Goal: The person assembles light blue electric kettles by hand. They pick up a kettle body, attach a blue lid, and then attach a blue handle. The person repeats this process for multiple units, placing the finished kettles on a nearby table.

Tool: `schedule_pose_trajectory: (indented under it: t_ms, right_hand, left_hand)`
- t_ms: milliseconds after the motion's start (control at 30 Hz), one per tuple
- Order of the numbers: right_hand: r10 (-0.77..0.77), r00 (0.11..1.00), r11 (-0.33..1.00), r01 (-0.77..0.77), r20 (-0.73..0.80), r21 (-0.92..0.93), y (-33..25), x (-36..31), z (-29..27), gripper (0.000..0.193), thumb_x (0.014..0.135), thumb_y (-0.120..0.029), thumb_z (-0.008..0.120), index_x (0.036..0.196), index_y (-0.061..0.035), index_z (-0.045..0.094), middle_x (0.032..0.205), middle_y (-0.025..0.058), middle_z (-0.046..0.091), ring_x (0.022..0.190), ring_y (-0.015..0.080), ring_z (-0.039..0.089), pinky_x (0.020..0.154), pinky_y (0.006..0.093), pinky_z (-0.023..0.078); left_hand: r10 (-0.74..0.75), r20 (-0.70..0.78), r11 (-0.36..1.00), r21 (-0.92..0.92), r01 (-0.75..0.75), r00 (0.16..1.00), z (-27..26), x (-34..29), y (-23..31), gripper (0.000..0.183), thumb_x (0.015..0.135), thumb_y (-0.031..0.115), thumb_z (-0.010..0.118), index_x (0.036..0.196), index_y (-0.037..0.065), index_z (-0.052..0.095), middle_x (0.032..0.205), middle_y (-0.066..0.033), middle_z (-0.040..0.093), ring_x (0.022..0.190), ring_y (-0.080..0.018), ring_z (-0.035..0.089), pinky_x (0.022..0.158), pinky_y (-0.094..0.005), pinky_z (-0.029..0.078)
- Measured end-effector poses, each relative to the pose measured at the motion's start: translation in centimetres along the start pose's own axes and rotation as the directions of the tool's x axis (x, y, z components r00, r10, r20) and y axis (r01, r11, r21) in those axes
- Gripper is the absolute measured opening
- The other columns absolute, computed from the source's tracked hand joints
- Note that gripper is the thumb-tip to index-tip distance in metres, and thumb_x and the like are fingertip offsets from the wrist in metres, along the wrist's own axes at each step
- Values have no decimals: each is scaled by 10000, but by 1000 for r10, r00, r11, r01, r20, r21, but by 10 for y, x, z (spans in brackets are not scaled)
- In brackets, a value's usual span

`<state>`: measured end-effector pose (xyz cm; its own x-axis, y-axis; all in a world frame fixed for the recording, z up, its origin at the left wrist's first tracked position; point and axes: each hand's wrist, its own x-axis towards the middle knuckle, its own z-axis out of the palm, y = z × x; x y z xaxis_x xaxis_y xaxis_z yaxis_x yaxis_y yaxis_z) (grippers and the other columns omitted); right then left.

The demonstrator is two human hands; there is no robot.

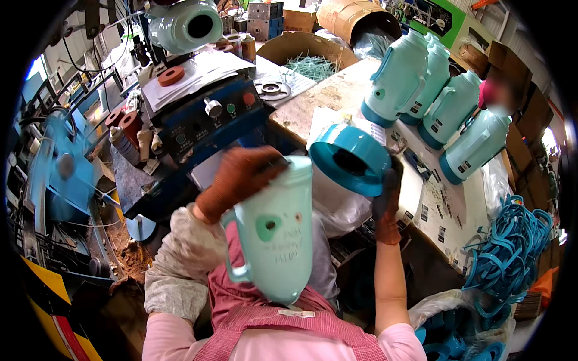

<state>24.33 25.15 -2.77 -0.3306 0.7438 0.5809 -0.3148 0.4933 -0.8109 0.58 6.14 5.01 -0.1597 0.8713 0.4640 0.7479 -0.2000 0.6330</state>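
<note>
A mint-green jug shell point(280, 253) with a side handle stands in front of my chest, its wide end up and its rounded end down by my apron. My left hand point(244, 180), in an orange-brown work glove, is closed at the shell's upper rim; the fingers are slightly blurred. To the right, a teal base ring point(364, 136) with a dark opening is tilted beside the shell, apart from it. My right hand point(388, 201), gloved in dark and brown, grips the ring by its right edge.
Several mint jugs with teal bases point(397, 78) stand on the worktable point(325, 99). Teal straps point(512, 246) and a bag of teal parts point(451, 337) lie lower right. A control box point(211, 123) is at left; another jug point(180, 30) sits above it. Someone is beyond the jugs.
</note>
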Motion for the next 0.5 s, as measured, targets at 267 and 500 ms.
schedule_pose_trajectory:
  t_ms: [267, 500]
  right_hand:
    - [19, 978, 999, -28, 206, 39, 5, 21, 59, 440, 909, -257, 572, 1246, -4, 447, 1230, 143, 499, 1164, 246, 468, 1006, 384, 359]
    - [-115, 940, 983, 60, 321, 176, 15, 27, 74, 519, 832, -389, 609, 1185, -20, 519, 1124, 150, 547, 1081, 280, 508, 972, 421, 393]
  left_hand:
    - [477, 76, 854, 198, -482, 876, 28, 13, 18, 393, 732, 245, 739, 1095, 142, 628, 1085, -79, 583, 962, -254, 575, 853, -425, 453]
    - [10, 16, 771, -637, 2, 1000, 15, -16, -93, 1341, 441, 584, 823, 1466, 35, 154, 1513, -163, 147, 1397, -297, 183, 1116, -421, 216]
